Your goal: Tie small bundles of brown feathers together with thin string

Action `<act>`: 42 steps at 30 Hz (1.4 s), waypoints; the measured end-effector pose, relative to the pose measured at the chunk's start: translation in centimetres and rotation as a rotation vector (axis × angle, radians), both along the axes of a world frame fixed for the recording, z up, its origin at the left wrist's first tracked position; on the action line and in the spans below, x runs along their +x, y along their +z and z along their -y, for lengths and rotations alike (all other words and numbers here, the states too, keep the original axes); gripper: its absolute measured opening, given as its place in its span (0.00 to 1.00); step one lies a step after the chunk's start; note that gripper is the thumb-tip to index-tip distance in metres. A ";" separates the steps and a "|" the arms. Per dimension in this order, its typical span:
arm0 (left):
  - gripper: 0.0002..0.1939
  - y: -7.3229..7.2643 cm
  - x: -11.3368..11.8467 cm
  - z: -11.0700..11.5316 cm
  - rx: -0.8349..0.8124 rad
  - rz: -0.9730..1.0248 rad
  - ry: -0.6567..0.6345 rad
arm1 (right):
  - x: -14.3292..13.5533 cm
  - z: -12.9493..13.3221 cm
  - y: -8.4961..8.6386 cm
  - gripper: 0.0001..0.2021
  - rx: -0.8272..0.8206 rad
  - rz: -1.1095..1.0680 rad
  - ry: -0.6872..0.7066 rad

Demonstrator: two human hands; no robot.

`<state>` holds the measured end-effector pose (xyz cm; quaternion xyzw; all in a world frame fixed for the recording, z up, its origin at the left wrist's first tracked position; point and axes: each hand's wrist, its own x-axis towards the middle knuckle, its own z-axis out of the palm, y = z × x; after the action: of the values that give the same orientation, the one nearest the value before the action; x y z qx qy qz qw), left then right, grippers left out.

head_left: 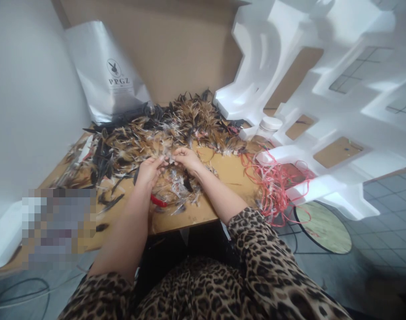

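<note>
My left hand [151,170] and my right hand [187,160] meet above the middle of the table, fingertips pinched close together. Between them is a small pale, fluffy feather [170,159], partly covered by the fingers. Just beyond the hands spreads a large heap of brown and black feathers [193,113]. Beneath and in front of them lie loose whitish and brown feathers [179,189]. Close to my left wrist is a red object [158,201], its kind unclear, with the handle-like part showing.
A silver bag [106,75] stands behind the heap at the left. Tangled pink-red ribbons [276,191] hang over the table's right edge beside white foam packing pieces [323,111]. A white-lidded jar [269,126] stands there too. A round stool [323,227] is below.
</note>
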<state>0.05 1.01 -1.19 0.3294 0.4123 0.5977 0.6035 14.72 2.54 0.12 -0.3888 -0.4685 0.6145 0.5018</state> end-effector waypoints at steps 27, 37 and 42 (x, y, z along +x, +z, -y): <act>0.13 0.2 0.4 0.4 0.021 -0.088 -0.040 | -0.2 0.2 -0.2 0.11 -0.195 -0.092 0.054; 0.09 0.2 0.2 0.5 -0.045 -0.028 -0.138 | 0.0 0.1 0.0 0.16 -0.171 -0.114 0.107; 0.06 0.2 0.1 0.6 -0.120 0.009 -0.184 | -0.1 0.1 -0.2 0.16 -0.057 -0.030 0.071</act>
<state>0.19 0.40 -0.97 0.3263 0.4129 0.5155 0.6762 14.64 2.42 -0.03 -0.3768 -0.4565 0.6508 0.4754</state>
